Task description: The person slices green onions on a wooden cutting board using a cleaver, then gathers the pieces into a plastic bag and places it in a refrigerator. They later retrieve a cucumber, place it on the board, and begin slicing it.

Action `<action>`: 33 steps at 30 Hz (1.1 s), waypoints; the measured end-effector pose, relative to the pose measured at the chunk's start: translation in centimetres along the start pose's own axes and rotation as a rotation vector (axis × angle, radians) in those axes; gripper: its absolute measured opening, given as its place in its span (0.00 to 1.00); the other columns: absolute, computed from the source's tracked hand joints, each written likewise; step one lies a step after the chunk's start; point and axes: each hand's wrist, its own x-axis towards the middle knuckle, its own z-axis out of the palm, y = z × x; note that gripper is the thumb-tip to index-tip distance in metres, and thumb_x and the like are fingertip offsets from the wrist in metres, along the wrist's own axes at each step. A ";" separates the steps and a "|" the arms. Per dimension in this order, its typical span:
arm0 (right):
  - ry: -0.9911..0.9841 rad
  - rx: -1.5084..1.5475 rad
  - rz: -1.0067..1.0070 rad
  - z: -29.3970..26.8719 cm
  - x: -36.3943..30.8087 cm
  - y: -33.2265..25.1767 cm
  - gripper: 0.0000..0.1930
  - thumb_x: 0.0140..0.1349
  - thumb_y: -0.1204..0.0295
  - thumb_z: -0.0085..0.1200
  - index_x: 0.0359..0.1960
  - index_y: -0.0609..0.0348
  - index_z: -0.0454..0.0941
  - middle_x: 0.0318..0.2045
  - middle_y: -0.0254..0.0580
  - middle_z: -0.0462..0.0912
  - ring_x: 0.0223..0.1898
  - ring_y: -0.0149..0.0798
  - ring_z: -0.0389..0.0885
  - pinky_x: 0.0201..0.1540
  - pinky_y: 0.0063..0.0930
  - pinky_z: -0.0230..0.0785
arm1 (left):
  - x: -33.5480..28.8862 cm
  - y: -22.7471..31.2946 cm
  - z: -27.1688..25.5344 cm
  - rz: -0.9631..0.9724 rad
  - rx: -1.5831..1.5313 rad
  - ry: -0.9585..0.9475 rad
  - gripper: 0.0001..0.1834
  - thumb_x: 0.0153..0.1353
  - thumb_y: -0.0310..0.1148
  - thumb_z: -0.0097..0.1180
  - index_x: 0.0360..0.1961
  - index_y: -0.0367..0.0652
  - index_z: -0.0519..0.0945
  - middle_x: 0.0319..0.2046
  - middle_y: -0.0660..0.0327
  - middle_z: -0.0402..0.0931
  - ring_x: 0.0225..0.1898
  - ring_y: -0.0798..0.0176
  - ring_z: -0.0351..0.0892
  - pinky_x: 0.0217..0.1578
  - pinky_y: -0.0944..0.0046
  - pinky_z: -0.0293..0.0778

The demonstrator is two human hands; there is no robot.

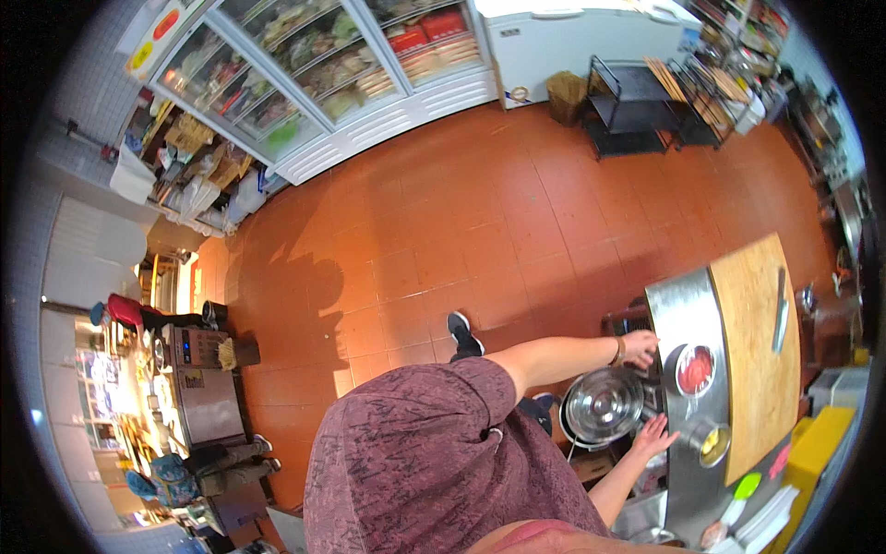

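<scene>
Now our hands rest open on the counter (pixel 685 309) edge, left hand (pixel 640 348) beside the red bowl (pixel 695 369), right hand (pixel 652 436) nearer the yellow bowl (pixel 712 443).

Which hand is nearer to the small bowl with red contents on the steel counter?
The left hand. It rests at the counter edge just beside the red bowl. The right hand is lower, nearer the yellow bowl.
</scene>
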 end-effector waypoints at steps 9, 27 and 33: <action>0.190 -0.656 0.223 1.1 -8.9 23.4 0.38 0.73 0.32 0.51 0.67 0.51 0.71 0.55 0.39 0.82 0.45 0.40 0.83 0.49 0.37 0.76 | -33.8 19.2 -30.9 -0.021 0.357 -0.048 0.33 0.81 0.60 0.51 0.70 0.45 0.77 0.60 0.55 0.84 0.54 0.56 0.88 0.51 0.56 0.85; -0.241 -1.111 0.463 57.0 -8.9 74.3 0.30 0.78 0.42 0.53 0.65 0.55 0.74 0.52 0.41 0.86 0.41 0.42 0.89 0.39 0.40 0.83 | -68.4 69.3 -91.7 0.717 0.003 1.297 0.22 0.81 0.48 0.56 0.65 0.44 0.76 0.50 0.53 0.88 0.41 0.60 0.90 0.36 0.60 0.84; -0.689 -1.269 0.347 82.8 -19.4 89.8 0.27 0.79 0.53 0.57 0.68 0.59 0.71 0.46 0.45 0.88 0.39 0.40 0.88 0.38 0.34 0.83 | -79.4 86.8 -106.5 0.699 0.868 1.721 0.21 0.80 0.46 0.55 0.59 0.41 0.83 0.54 0.55 0.87 0.55 0.56 0.86 0.55 0.54 0.81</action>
